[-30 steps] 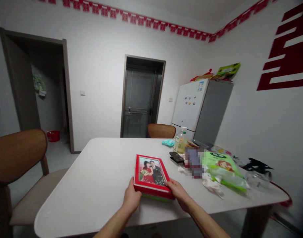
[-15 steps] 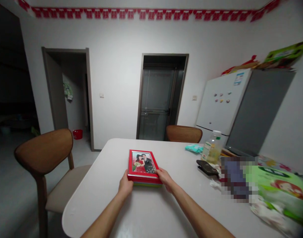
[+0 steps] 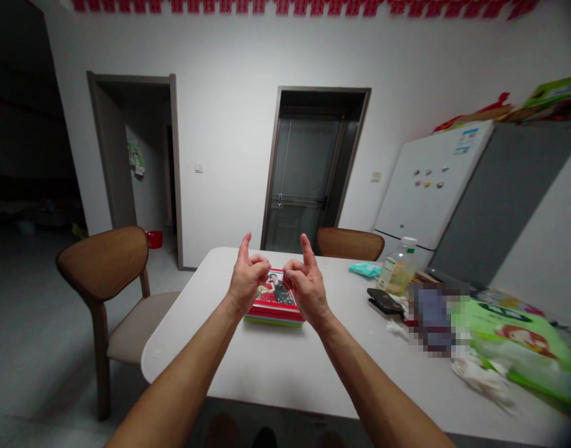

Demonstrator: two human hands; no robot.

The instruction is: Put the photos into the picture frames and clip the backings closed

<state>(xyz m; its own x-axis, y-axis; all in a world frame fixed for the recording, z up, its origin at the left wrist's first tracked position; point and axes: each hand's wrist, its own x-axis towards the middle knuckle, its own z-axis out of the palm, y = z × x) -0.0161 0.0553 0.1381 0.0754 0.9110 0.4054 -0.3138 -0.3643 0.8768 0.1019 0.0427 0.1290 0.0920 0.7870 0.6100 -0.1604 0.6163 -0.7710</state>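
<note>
A red picture frame (image 3: 275, 308) with a photo of two people lies on the white table (image 3: 285, 367). It tops a flat stack with a green edge (image 3: 272, 322) at the bottom. My left hand (image 3: 248, 279) is raised in front of the frame's left side, one finger pointing up and the others curled in. On the right side my right hand (image 3: 308, 285) mirrors that pose. Both hands hold nothing, and between them part of the photo shows. They hide the frame's side edges.
Toward the right of the table are a bottle of yellowish liquid (image 3: 398, 267), a black wallet-like item (image 3: 385, 301), a teal packet (image 3: 366, 269), a pixelated item and a green package (image 3: 514, 342). Wooden chairs stand at the left (image 3: 103, 264) and far side (image 3: 349, 244).
Both hands have let go of the red frame and risen in front of it, one finger of each now pointing up. The frame stays on the table. The camera view has tilted down.
</note>
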